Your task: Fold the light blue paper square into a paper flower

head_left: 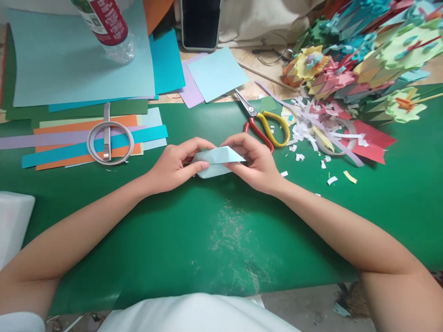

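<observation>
A folded piece of light blue paper is held between my two hands above the green table cover. My left hand pinches its left end, thumb on the near side. At the other end, my right hand grips the paper with the thumb below and the fingers behind it. The fold rises to a point on the right side. Just beyond my right hand lie scissors with one red and one yellow handle, their blades apart and pointing away to the left.
Paper strips and a tape roll lie at left, below a large blue sheet bearing a bottle. A phone stands at the back. Paper scraps and paper flowers crowd the right. A white box sits far left.
</observation>
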Motion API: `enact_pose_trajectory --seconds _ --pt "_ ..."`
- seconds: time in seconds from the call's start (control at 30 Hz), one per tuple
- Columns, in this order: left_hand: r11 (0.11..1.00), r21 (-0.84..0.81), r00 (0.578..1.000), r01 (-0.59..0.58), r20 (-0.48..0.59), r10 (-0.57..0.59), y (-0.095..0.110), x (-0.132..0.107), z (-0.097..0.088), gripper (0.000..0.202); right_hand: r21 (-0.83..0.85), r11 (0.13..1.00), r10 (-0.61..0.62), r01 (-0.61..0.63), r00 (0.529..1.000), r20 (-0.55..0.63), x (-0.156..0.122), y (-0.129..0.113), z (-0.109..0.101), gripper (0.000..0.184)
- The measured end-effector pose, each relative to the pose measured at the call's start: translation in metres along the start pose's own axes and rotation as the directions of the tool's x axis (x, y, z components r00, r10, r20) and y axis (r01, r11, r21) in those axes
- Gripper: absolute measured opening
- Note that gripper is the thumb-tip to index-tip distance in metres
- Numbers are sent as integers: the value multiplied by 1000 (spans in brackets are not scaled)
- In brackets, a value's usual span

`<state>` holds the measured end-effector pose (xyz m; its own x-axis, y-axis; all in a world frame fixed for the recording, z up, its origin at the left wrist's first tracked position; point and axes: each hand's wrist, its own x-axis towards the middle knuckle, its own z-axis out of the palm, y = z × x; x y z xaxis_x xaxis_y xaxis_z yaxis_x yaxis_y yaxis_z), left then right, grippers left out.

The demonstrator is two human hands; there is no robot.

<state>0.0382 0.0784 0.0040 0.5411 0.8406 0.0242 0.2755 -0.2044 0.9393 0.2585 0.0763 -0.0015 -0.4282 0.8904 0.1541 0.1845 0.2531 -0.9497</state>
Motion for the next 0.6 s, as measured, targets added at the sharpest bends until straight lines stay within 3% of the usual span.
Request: enact_pose_trajectory --seconds 0.23,0.6 --pt "980 -173 995 97 4 -98 2 0 1 23 -155 980 -117 126 991 65 -1 0 -3 32" --pt "952 -267 988 151 12 -153 4 0 2 22 -129 991 -37 40 999 23 -1 -2 -2 25"
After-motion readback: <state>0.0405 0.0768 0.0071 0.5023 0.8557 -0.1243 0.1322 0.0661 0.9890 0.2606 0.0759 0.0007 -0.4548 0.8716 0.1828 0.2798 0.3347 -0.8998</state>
